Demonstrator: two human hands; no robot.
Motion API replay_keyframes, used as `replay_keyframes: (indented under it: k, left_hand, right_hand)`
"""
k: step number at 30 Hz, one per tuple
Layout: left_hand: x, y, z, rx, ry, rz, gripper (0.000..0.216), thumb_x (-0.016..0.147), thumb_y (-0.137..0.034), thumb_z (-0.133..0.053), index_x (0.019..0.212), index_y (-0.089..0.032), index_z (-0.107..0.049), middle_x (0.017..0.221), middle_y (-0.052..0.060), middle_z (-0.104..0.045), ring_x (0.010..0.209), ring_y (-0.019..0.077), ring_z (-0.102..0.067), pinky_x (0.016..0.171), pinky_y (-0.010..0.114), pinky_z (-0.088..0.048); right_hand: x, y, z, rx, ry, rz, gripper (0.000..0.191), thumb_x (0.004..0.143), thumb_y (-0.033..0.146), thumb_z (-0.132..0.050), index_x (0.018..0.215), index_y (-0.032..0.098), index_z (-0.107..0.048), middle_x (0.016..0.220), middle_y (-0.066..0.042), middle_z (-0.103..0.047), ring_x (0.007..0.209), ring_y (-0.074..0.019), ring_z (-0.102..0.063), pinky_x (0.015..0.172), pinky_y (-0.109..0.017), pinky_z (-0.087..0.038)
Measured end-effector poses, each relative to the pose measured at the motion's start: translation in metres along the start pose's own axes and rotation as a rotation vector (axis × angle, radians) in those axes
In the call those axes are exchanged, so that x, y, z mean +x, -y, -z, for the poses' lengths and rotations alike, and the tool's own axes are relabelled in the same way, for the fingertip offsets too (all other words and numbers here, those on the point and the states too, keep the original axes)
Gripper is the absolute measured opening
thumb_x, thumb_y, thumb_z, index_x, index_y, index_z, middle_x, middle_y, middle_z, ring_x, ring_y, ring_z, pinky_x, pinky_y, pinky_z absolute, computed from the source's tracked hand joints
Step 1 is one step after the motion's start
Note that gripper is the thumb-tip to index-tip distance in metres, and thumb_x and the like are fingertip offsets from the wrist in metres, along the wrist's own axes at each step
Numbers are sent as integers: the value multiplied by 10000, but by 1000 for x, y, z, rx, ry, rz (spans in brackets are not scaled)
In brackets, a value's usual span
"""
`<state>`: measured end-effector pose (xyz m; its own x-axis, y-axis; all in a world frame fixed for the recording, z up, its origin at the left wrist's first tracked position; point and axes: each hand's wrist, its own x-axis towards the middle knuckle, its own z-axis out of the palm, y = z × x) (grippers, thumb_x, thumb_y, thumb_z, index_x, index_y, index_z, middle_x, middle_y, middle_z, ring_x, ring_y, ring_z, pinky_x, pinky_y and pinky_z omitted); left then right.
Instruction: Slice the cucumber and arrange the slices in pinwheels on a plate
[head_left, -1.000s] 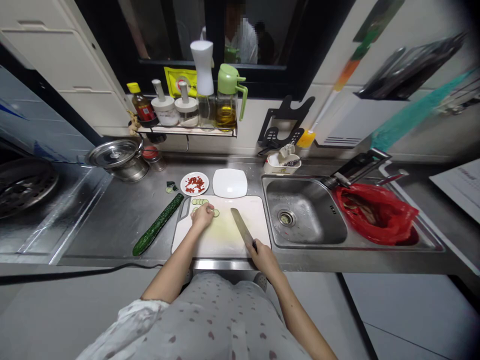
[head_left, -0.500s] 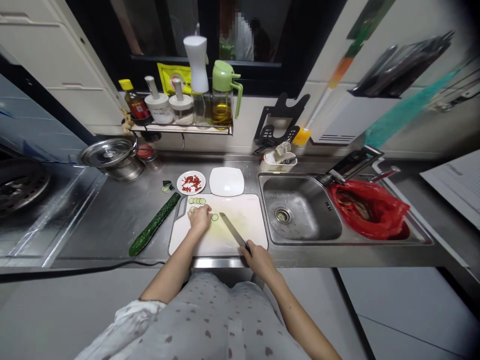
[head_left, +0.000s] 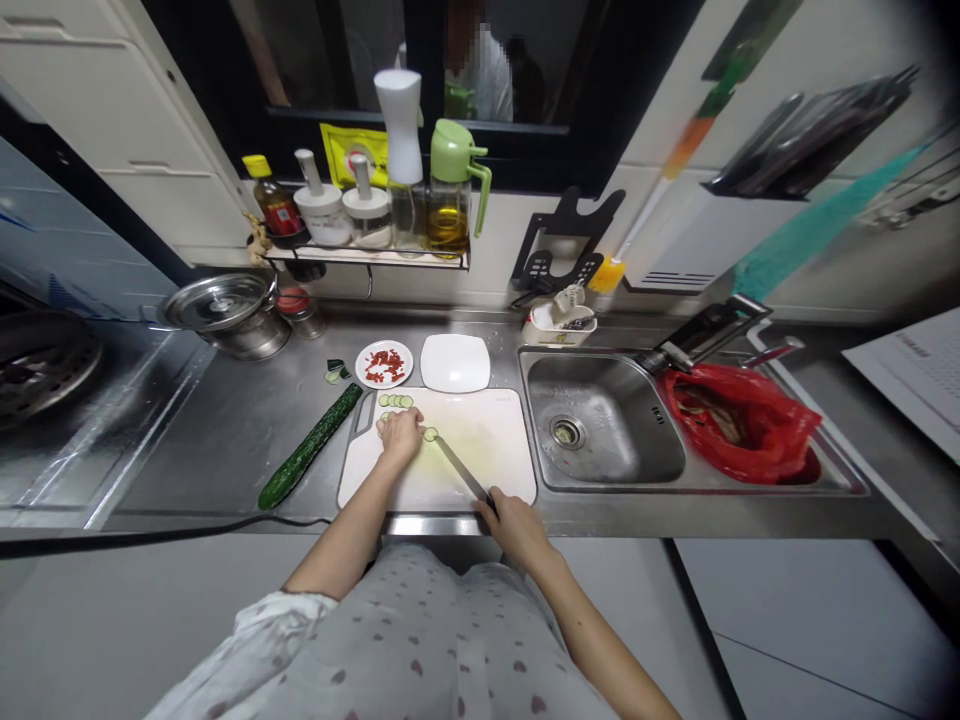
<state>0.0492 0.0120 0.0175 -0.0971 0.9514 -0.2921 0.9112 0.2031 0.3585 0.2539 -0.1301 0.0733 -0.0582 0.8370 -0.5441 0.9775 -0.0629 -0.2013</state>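
My right hand [head_left: 517,525] is wrapped around the black handle of a kitchen knife [head_left: 463,468], low on the right of the white cutting board [head_left: 495,430]. The blade slants up to the left, its tip at a round cucumber slice [head_left: 430,434]. My left hand [head_left: 400,436] is closed over cucumber slices on the board's left half, fingers curled down; its palm side is hidden. Behind it lies a short row of overlapping cucumber slices [head_left: 395,401]. A long uncut cucumber [head_left: 309,448] rests on the steel counter left of the board.
Behind the board are a plate of chopped red pieces [head_left: 364,377] and a white plate [head_left: 455,363]. The sink [head_left: 607,440] adjoins at right, with a red plastic bag [head_left: 739,420] beyond. A lidded pot [head_left: 225,315] stands back left, below a seasoning shelf [head_left: 375,257].
The knife tip has moved a little left and down, reaching the lone cucumber slice beside my left hand. My right hand has shifted slightly with it; my left hand stays nearly in place.
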Motion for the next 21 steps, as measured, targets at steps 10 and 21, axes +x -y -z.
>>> replay_keyframes:
  k: [10, 21]
  left_hand:
    - [4, 2, -4, 3, 2, 2, 113, 819, -293, -614, 927, -273, -641, 968, 53, -709, 1082, 284, -539, 905, 420, -300]
    - [4, 2, 0, 5, 36, 11, 129, 836, -300, -597, 957, -273, -633, 974, 58, -701, 1096, 275, -529, 909, 407, -290]
  right_hand:
    - [1, 6, 6, -23, 31, -6, 312, 996, 399, -342, 1092, 199, -561, 982, -128, -705, 928, -244, -662, 691, -288, -373]
    - [7, 8, 15, -70, 59, 23, 274, 977, 326, -357, 1114, 186, -548, 998, -132, -700, 957, -259, -667, 713, -307, -409]
